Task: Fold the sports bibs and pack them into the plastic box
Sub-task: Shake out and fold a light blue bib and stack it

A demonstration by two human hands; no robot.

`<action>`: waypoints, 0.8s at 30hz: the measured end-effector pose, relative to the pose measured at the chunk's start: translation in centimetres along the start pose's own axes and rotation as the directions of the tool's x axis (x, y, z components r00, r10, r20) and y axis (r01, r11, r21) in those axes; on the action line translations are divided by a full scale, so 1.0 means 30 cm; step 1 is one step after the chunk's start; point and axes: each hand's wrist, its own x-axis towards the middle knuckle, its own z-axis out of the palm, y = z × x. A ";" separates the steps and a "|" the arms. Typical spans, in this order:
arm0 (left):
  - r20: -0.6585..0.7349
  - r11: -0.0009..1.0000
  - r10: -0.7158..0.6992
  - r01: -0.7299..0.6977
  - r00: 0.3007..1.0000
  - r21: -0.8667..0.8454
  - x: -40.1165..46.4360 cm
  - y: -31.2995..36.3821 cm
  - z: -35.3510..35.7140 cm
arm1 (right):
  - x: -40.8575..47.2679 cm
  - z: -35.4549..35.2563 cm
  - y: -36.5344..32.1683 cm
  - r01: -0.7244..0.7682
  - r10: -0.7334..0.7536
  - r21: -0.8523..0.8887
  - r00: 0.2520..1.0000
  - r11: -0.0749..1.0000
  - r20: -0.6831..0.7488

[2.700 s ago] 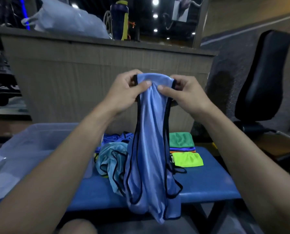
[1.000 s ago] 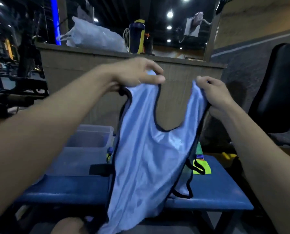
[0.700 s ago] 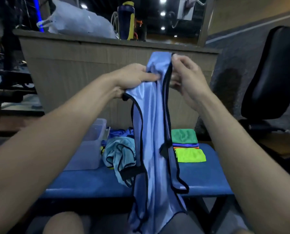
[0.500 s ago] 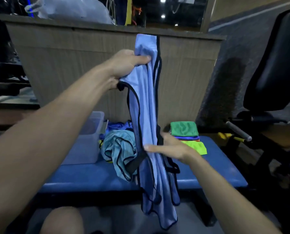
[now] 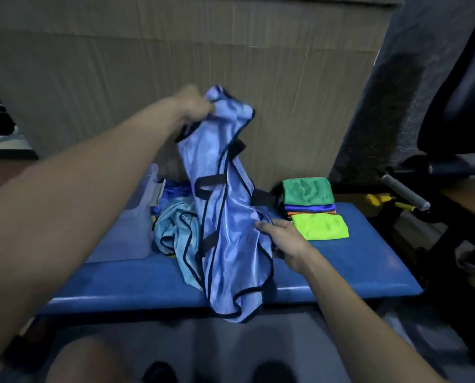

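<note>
My left hand (image 5: 193,105) is raised over the bench (image 5: 368,261), fingers curled tight around the bunched top of the light blue bib (image 5: 230,236). The bib hangs from that grip in a long narrow drape, black trim running down its edges, black side straps showing partway down. Its lower part lies across the blue padded bench top and the bottom hem spills over the near edge.

My right hand (image 5: 287,240) is low, at the bib's right edge about midway down. Fingers reach left onto the fabric and look fairly straight, pressed against the cloth; the frame is blurred here and I cannot tell whether the thumb is pinching the edge underneath.

Just left of the hanging bib, a heap of unfolded bibs (image 5: 175,230) sits on the bench: a paler teal-blue one on top with black trim, darker blue fabric behind it. The heap touches the held bib.

Further left stands the clear plastic box (image 5: 136,217), on the bench and beside the heap, partly hidden by my left forearm. I cannot make out what is inside it.

On the right of the bench, a stack of folded bibs (image 5: 312,207): dark green at the back, blue and orange edges below it, a lime green one at the front. My right hand is near the lime one, not touching.

A wood-grain panel (image 5: 230,51) rises behind the bench.
</note>
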 end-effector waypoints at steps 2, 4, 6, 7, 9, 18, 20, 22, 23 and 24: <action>-0.032 0.981 0.127 -0.121 0.991 0.151 -0.074 -0.076 0.082 | 0.017 0.000 0.027 -0.050 0.050 0.024 0.999 0.998 -0.005; 0.107 0.954 0.298 -0.299 0.948 -0.014 -0.216 -0.148 0.192 | 0.014 0.011 0.054 -0.082 0.081 0.060 0.997 0.995 0.012; 0.442 0.946 0.321 -0.304 0.838 -0.111 -0.389 -0.203 0.303 | 0.011 0.020 0.078 -0.081 0.079 0.150 0.997 0.985 0.015; 0.573 0.958 0.278 -0.265 0.771 -0.107 -0.465 -0.234 0.360 | 0.008 0.023 0.080 -0.064 0.063 0.200 0.998 0.978 0.010; 0.650 0.968 0.210 -0.250 0.730 -0.033 -0.607 -0.290 0.471 | -0.001 0.023 0.077 -0.060 0.061 0.252 0.998 0.966 0.001; 0.215 0.956 0.267 -0.286 0.939 0.060 -0.690 -0.418 0.531 | -0.061 -0.033 0.076 -0.034 0.072 0.251 0.987 0.967 -0.143; 0.094 0.954 0.254 -0.265 0.963 0.143 -0.634 -0.451 0.445 | -0.068 -0.063 0.077 -0.038 0.096 0.248 0.970 0.968 -0.223; 0.197 0.900 0.185 -0.246 0.963 0.359 -0.583 -0.487 0.367 | -0.076 -0.076 0.071 -0.023 0.088 0.266 0.967 0.964 -0.237; 0.341 0.831 0.118 -0.280 0.933 0.480 -0.570 -0.499 0.342 | -0.083 -0.074 0.064 -0.011 0.073 0.267 0.972 0.964 -0.225; 0.468 0.770 0.069 -0.345 0.881 0.537 -0.566 -0.504 0.328 | -0.089 -0.066 0.055 0.000 0.055 0.258 0.977 0.966 -0.207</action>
